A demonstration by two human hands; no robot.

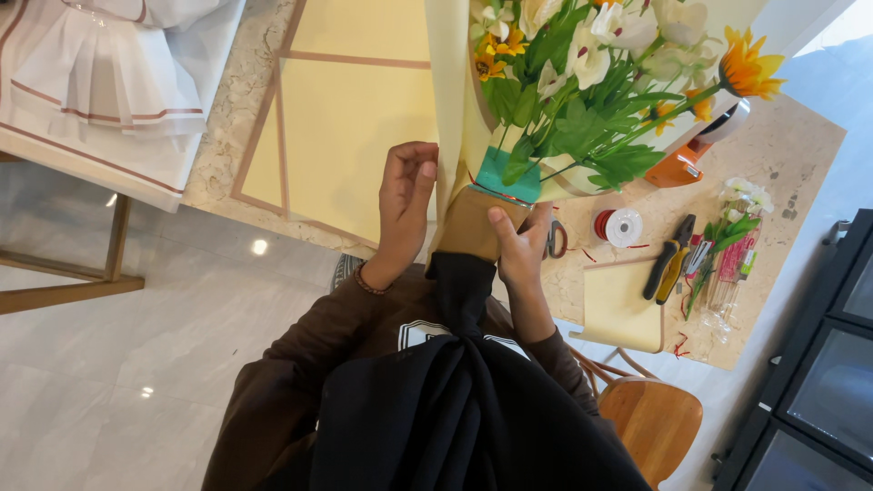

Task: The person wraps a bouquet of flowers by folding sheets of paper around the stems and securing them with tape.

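Pale marble floor surrounds a speckled stone table (pixel 236 118), seen from above by a seated person in a brown top.

A bouquet (pixel 591 82) of white and orange flowers with green leaves stands over the table edge, its stems gathered in a teal band (pixel 502 175) and a tan base (pixel 468 223). Cream paper (pixel 450 82) rises along its left side.

The left hand (pixel 405 200) is curled, fingers bent against the outer face of the cream paper, just left of the stems. Whether it pinches the paper cannot be told. The right hand (pixel 520 245) grips the tan base from below and to the right, thumb pressed on its front.

Judging by this, the flowers are already bunched and banded, and one sheet is partly folded around them. The right side of the bouquet looks less covered, and no ribbon is tied at the neck, so wrapping seems midway.

More cream sheets with brown borders (pixel 346 127) lie flat beyond the left hand. Right of the right hand sit scissors (pixel 556 239), a red ribbon spool (pixel 621 227), black-and-yellow pliers (pixel 670 268), a small cream sheet (pixel 623 305), an orange tape dispenser (pixel 687 164), and loose flower stems (pixel 727 245). A wooden chair (pixel 650 418) stands below the table. White fabric (pixel 100 73) lies far left.
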